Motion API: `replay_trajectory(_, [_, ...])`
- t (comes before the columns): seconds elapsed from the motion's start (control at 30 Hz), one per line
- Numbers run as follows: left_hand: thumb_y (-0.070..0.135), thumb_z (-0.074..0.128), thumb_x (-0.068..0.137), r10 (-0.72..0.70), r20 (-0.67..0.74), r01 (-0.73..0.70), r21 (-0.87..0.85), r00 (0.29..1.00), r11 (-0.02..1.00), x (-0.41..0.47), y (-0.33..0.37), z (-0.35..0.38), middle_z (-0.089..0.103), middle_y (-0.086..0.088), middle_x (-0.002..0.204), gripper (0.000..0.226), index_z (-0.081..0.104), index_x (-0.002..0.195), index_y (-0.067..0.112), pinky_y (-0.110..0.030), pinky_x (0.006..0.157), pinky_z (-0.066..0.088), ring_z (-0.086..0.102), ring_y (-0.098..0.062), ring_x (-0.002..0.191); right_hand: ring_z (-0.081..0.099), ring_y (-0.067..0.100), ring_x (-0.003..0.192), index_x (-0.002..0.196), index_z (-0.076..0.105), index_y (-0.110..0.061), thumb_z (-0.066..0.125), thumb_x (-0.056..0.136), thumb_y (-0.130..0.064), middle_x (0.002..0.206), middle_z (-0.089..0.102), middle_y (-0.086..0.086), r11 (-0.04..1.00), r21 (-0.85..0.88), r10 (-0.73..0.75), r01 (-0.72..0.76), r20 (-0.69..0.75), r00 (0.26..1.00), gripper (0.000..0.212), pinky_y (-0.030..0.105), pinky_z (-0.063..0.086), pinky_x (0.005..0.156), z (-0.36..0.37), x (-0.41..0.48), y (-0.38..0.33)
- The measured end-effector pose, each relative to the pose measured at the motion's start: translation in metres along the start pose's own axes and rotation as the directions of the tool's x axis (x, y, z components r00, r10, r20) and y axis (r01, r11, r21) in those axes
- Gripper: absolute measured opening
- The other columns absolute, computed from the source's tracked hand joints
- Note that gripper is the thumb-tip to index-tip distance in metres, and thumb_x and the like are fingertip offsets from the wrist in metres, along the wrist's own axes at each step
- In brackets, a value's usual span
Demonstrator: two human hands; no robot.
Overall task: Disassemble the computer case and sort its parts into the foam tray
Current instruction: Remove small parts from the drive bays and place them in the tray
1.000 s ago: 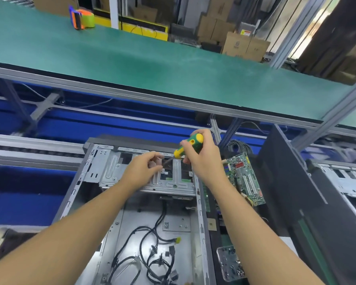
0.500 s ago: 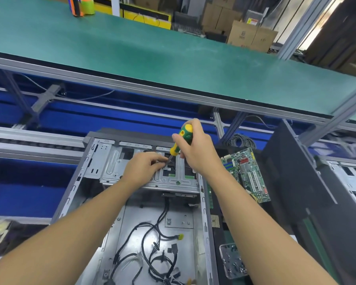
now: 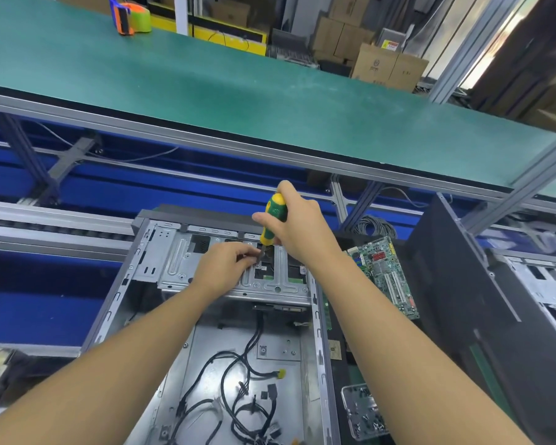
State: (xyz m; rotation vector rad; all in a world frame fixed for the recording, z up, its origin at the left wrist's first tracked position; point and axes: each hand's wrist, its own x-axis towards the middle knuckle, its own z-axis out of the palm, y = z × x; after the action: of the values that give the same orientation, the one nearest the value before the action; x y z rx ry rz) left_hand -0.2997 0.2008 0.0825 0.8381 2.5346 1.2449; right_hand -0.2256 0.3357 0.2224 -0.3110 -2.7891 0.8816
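An open grey computer case point(image 3: 116, 311) lies flat in front of me, with loose black cables point(image 3: 238, 399) on its floor. Across its far end sits a silver drive cage point(image 3: 174, 261). My right hand point(image 3: 302, 229) grips a green and yellow screwdriver point(image 3: 275, 216), held nearly upright with its tip down on the cage. My left hand point(image 3: 222, 268) rests on the cage and pinches around the screwdriver's tip; whether it holds a screw is hidden by the fingers.
A green motherboard point(image 3: 385, 277) leans to the right of the case, next to a black side panel point(image 3: 482, 316). A clear box of screws point(image 3: 363, 412) lies at lower right. A second case point(image 3: 546, 284) is at far right. A tape dispenser point(image 3: 130, 16) sits on the green shelf point(image 3: 270, 97).
The screwdriver has tipped from a slant to nearly upright, and my right hand has risen a little. My left hand stays at the tip on the drive cage.
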Motion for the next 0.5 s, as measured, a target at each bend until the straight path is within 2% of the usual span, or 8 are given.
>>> replay_trajectory(0.13, [0.023, 0.067, 0.093, 0.002, 0.002, -0.002, -0.005, 1.000, 1.000, 0.000, 0.001, -0.001, 0.075, 0.016, 0.102, 0.020, 0.076, 0.109, 0.030, -0.033, 0.090, 0.054, 0.066, -0.006, 0.097, 0.060, 0.029, 0.073, 0.095, 0.034, -0.018, 0.064, 0.094, -0.046, 0.082, 0.058, 0.010, 0.998, -0.062, 0.006, -0.004, 0.019, 1.000, 0.041, 0.039, 0.051, 0.056, -0.007, 0.007, 0.001])
replay_trajectory(0.27, [0.022, 0.065, 0.094, -0.025, -0.007, 0.025, -0.031, 1.000, 0.999, -0.001, 0.002, -0.001, 0.074, 0.019, 0.101, 0.021, 0.075, 0.110, 0.032, -0.033, 0.089, 0.054, 0.066, -0.003, 0.096, 0.051, 0.022, 0.072, 0.091, 0.035, -0.019, 0.061, 0.094, -0.051, 0.077, 0.058, 0.005, 0.991, -0.129, -0.037, 0.041, 0.031, 0.999, 0.041, 0.033, 0.040, 0.050, 0.000, 0.004, -0.001])
replay_trajectory(0.33, [0.019, 0.062, 0.095, -0.027, -0.007, 0.027, -0.046, 1.000, 0.999, -0.001, 0.002, -0.002, 0.073, 0.021, 0.101, 0.024, 0.075, 0.111, 0.032, -0.033, 0.091, 0.054, 0.065, -0.002, 0.096, 0.055, 0.026, 0.073, 0.091, 0.037, -0.019, 0.057, 0.094, -0.058, 0.077, 0.061, 0.006, 0.974, -0.224, -0.037, 0.036, 0.000, 0.999, 0.044, 0.035, 0.042, 0.051, 0.004, 0.007, -0.002])
replay_trajectory(0.43, [0.013, 0.059, 0.095, -0.013, -0.005, 0.012, -0.077, 1.000, 0.997, -0.003, 0.004, -0.003, 0.072, 0.022, 0.101, 0.028, 0.074, 0.111, 0.030, -0.032, 0.094, 0.053, 0.065, 0.000, 0.099, 0.059, 0.027, 0.065, 0.091, 0.044, -0.018, 0.046, 0.093, -0.069, 0.072, 0.060, 0.003, 0.897, -0.437, 0.000, -0.060, -0.137, 0.991, 0.051, 0.035, 0.046, 0.052, -0.001, 0.013, -0.002])
replay_trajectory(0.5, [0.013, 0.058, 0.094, -0.019, -0.008, 0.018, -0.076, 1.000, 0.997, -0.004, 0.005, -0.004, 0.071, 0.024, 0.099, 0.029, 0.074, 0.111, 0.031, -0.031, 0.093, 0.053, 0.064, 0.000, 0.098, 0.059, 0.027, 0.067, 0.094, 0.043, -0.018, 0.046, 0.095, -0.067, 0.074, 0.059, 0.003, 0.894, -0.447, -0.002, -0.034, -0.078, 0.997, 0.049, 0.035, 0.046, 0.053, -0.002, 0.016, -0.003])
